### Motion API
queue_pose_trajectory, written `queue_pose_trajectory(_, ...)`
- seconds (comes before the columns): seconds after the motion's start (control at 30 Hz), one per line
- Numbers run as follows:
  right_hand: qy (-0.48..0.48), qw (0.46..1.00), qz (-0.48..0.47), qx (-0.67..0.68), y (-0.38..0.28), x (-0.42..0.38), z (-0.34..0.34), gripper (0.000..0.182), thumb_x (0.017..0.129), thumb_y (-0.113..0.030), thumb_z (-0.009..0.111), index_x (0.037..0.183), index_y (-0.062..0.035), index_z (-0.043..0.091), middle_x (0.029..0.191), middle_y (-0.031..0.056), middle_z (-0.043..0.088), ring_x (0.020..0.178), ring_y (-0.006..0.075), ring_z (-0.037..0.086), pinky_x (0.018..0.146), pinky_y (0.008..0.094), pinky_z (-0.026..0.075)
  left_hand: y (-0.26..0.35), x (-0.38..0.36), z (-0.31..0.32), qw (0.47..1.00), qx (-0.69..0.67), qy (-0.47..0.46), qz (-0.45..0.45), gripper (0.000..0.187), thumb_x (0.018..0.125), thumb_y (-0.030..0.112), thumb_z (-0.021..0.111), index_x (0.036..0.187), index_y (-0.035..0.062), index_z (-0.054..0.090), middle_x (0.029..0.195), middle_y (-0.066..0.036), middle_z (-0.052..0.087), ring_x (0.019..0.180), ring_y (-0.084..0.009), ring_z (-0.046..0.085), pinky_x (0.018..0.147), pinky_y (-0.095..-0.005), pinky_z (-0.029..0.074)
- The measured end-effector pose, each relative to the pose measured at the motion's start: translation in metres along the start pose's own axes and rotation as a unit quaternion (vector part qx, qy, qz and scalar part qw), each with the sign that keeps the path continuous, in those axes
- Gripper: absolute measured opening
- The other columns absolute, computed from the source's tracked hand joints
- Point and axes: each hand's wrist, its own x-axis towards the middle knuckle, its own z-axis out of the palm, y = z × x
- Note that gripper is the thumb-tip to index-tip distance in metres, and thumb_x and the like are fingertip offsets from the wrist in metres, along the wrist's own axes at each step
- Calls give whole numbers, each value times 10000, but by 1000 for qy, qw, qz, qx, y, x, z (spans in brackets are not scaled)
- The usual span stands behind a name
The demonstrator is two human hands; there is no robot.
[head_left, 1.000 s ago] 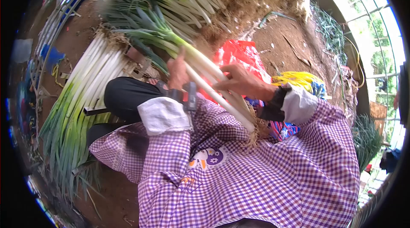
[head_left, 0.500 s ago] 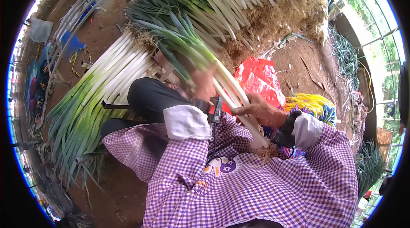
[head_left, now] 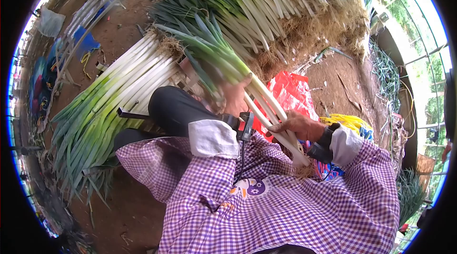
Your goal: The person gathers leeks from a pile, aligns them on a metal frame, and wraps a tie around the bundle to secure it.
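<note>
A few long leeks point(head_left: 266, 99) lie slantwise across my lap, green leaves up and left, roots down by my apron. My right hand point(head_left: 300, 126) is wrapped round their white stalks near the root end. Higher up, where white turns green, my left hand point(head_left: 235, 93) is closed round the leeks; it is slightly blurred. A loose green leaf point(head_left: 204, 80) hangs beside my left hand. Left of my knee, a bundle of leeks point(head_left: 128, 68) rests with its roots at the top.
A large heap of leeks point(head_left: 257, 6) spreads across the top, roots to the right. Beyond my hands are a red plastic bag point(head_left: 293, 92) and yellow ties point(head_left: 350, 122). A dark metal bar point(head_left: 133, 114) juts out left of my knee. Blue plastic point(head_left: 85, 40) lies upper left.
The whole view has shifted slightly. My left hand and the loose leaf beside it have moved a little down along the leeks. My right hand still holds the stalks.
</note>
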Motion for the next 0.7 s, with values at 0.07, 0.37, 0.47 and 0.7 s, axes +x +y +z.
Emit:
queue_pose_trajectory(0.07, 20, 999, -17, -39, 7, -3, -2, 354, 834, -205, 885, 1067, 30, 762, 877, 109, 767, 769, 176, 718, 691, 343, 565, -13, 13, -7, 998, -22, -35, 49, 420, 880, 185, 854, 1212, 32, 648, 1065, -125, 713, 910, -319, 724, 782, -511, 627)
queue_pose_trajectory(0.37, 78, 975, -46, -202, 17, -82, -7, 409, 797, -256, 916, 1069, 16, 777, 891, 69, 766, 824, 134, 686, 762, 335, 545, 19, 10, 4, 959, -191, -208, 39, 545, 900, 307, 837, 1341, 75, 618, 1235, -106, 707, 1177, -275, 661, 985, -454, 552)
queue_pose_trajectory(0.47, 90, 972, -48, -212, 26, -108, -13, 405, 794, -234, 928, 1070, 19, 774, 923, 55, 774, 819, 116, 691, 752, 309, 550, 39, -6, 15, 943, -213, -245, 78, 556, 960, 354, 765, 1381, 43, 578, 1256, -135, 692, 1215, -294, 666, 998, -452, 565)
queue_pose_trajectory(0.7, 117, 974, -54, -186, -4, -118, -12, 332, 754, -78, 918, 1039, 13, 774, 902, 67, 773, 766, 132, 729, 736, 298, 593, 109, -28, 32, 906, -227, -325, 148, 569, 988, 429, 708, 1363, 19, 584, 1194, -163, 712, 1055, -295, 705, 940, -447, 575)
